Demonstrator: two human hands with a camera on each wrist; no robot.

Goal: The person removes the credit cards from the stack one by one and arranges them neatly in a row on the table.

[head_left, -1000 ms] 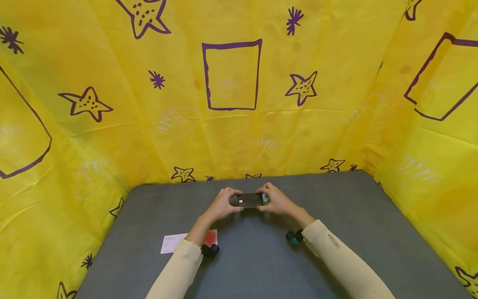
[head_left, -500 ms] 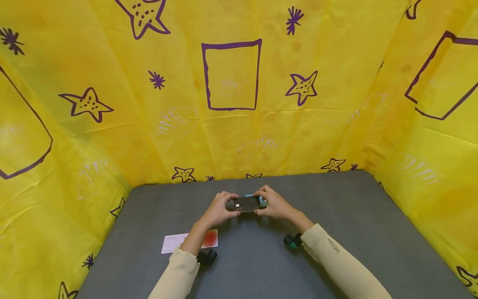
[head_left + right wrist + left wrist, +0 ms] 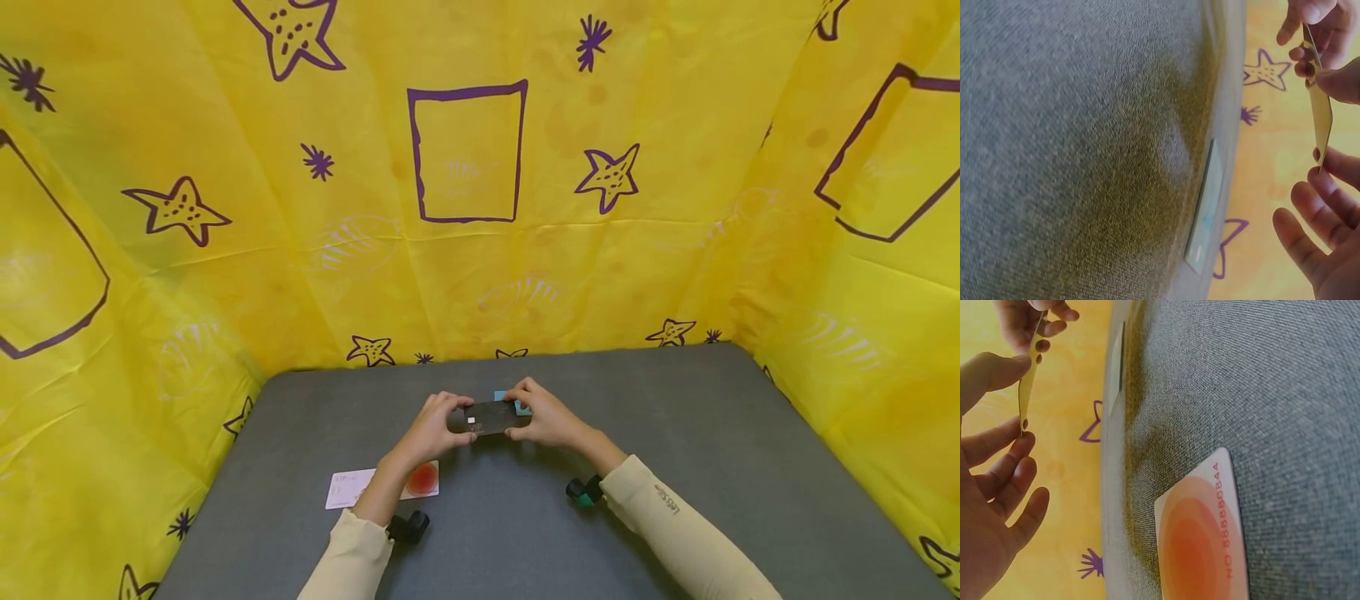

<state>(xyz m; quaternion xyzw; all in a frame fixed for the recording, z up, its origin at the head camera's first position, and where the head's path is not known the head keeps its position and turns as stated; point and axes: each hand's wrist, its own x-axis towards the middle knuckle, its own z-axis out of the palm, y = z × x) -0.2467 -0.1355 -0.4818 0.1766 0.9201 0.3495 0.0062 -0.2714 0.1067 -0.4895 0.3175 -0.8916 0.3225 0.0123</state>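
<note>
A black card (image 3: 491,418) with "VIP" lettering is held between both hands above the table. My left hand (image 3: 433,432) pinches its left end between thumb and fingers, and my right hand (image 3: 551,418) pinches the right end the same way. From the left wrist, the held card (image 3: 1030,381) appears nearly edge-on, raised off the surface. Behind the right hand lies a light blue card (image 3: 501,396), partly covered by the fingers; in the right wrist view this blue card (image 3: 1205,209) rests flat on the table.
Under the left forearm, a pale card (image 3: 349,488) with a red circle lies on the grey table (image 3: 495,533), its middle hidden by the arm. Yellow patterned cloth (image 3: 465,283) rises behind the table and along both sides. Each wrist wears a black camera mount.
Both hands have drawn the black card a little nearer to the person and to the left. More of the light blue card behind it has come into view.
</note>
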